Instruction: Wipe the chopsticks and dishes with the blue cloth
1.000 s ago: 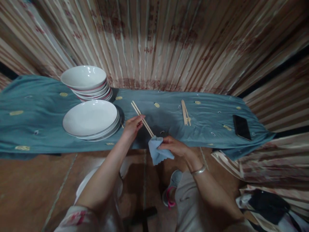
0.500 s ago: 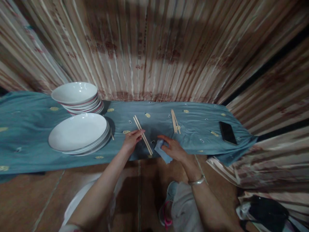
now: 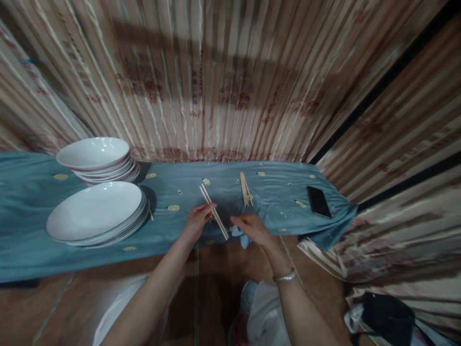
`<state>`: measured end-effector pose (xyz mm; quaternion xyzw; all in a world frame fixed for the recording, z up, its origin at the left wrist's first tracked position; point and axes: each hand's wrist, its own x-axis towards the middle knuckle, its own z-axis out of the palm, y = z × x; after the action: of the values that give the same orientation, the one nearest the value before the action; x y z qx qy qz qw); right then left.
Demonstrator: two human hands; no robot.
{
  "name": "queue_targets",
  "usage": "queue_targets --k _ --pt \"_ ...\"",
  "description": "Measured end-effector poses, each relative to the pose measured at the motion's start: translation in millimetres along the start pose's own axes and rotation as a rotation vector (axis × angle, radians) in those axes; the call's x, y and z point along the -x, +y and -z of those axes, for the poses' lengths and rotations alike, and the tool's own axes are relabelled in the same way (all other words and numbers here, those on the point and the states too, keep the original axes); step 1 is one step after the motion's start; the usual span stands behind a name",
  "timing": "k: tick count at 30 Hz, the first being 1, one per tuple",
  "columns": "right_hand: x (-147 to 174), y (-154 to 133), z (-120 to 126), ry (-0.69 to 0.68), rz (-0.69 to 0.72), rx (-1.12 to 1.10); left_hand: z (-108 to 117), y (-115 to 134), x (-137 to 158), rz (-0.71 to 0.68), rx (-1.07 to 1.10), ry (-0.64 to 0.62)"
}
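Note:
A pair of light wooden chopsticks point(image 3: 219, 224) is pinched near its middle by my left hand point(image 3: 199, 218), tilted above the cloth-covered table. To the right, my right hand point(image 3: 253, 228) is closed on a light blue cloth point(image 3: 240, 236), most of it bunched under the fingers. The cloth is close to the lower ends of the chopsticks; whether they touch is unclear. Beyond my right hand, several more chopsticks point(image 3: 245, 189) lie together on the table.
On the left stand a stack of white plates point(image 3: 95, 211) and, behind it, a stack of white bowls point(image 3: 94, 153). A black phone point(image 3: 319, 202) lies at the right end of the blue tablecloth point(image 3: 173, 182). Pleated curtains point(image 3: 173, 86) hang directly behind the table.
My right hand has closed up, and the blue cloth, spread out before, is now bunched beneath it. My left hand keeps hold of the chopsticks. The whole view has shifted slightly.

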<state>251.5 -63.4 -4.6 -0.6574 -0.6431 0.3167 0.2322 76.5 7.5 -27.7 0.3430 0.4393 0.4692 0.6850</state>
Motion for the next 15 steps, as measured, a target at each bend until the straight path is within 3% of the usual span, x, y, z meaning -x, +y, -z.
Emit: queue_targets --k 8,15 --pt "3.0 -2.4 4.9 0.152 0.047 -0.02 -30.3 -4.6 -14.4 0.023 0.023 -0.015" --pt "5.0 3.3 15.7 0.225 -0.013 -0.034 -65.1 -9.2 -33.7 0.003 0.005 -0.064"
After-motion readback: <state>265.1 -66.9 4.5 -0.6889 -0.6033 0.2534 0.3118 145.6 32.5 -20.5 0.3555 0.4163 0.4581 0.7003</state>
